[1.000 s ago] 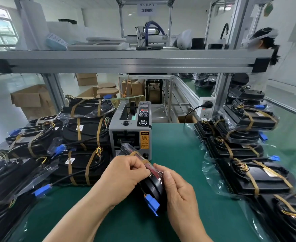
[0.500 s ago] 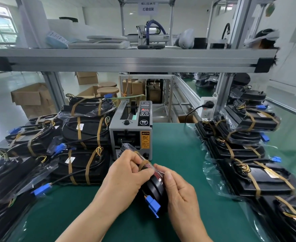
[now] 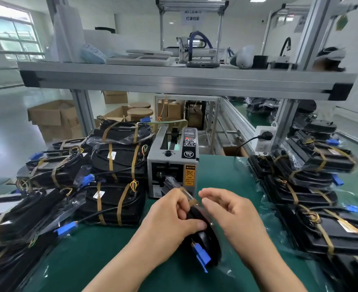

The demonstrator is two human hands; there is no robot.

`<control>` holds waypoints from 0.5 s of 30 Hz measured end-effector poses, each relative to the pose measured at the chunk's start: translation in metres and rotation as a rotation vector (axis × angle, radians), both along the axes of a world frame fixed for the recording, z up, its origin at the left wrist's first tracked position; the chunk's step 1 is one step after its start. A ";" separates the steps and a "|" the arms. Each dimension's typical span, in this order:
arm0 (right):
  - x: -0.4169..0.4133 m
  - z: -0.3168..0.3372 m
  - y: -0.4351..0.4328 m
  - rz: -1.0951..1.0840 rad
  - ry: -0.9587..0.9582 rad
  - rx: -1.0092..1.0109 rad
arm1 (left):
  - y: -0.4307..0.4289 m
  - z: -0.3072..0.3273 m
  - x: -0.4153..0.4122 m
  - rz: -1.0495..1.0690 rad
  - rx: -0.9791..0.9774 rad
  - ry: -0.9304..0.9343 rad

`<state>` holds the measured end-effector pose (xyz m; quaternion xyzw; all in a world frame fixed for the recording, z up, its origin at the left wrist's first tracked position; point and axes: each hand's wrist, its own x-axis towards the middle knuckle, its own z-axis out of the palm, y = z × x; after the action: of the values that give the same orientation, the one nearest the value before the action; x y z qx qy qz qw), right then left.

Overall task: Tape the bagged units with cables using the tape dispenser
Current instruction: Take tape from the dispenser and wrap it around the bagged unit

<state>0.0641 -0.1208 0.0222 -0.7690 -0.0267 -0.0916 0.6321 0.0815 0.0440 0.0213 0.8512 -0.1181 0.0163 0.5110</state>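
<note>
Head view puts the bagged unit (image 3: 203,239) at six o'clock on the green mat (image 3: 110,260). It stands on its edge, with the blue connector (image 3: 202,255) pointing toward me. My left hand (image 3: 174,218) grips it, fingers curled over the top edge and thumb pressed on the black face. A brown tape strip (image 3: 189,196) lies across that top edge. My right hand (image 3: 233,211) sits at the strip's free end with forefinger and thumb nearly closed; whether they pinch the tape or only touch it I cannot tell. The tape dispenser (image 3: 172,163) stands at twelve o'clock, just behind the unit.

To do this well, I judge I should brace the unit with my left hand and draw the strip taut over bag and cable. Then I should smooth it down flat, keeping the connector free.

My left palm hides the cable and where the strip starts. The bag's corner covers part of the dispenser's slot, so I cannot see whether another piece waits there. The taped stacks at nine o'clock (image 3: 115,165) and three o'clock (image 3: 313,186) run off the frame.
</note>
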 end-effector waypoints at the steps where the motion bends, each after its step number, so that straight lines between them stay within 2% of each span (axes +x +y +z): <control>1: 0.007 0.010 0.002 0.011 0.006 -0.107 | -0.002 -0.001 -0.003 0.009 -0.007 -0.019; 5: 0.041 0.035 0.024 0.028 0.030 -0.462 | -0.009 -0.004 -0.012 0.063 -0.060 -0.053; 7: 0.055 0.038 0.036 0.043 0.038 -0.568 | -0.009 -0.005 -0.016 0.071 -0.091 -0.039; 11: 0.072 0.032 0.050 0.048 0.048 -0.667 | -0.007 -0.009 -0.021 0.034 -0.103 -0.058; 15: 0.074 0.024 0.051 0.053 0.021 -0.637 | -0.003 -0.012 -0.020 -0.017 -0.104 -0.097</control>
<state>0.1385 -0.0696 0.0466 -0.9282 -0.0674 -0.0539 0.3619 0.0611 0.0407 0.0091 0.8206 -0.1488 0.0592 0.5486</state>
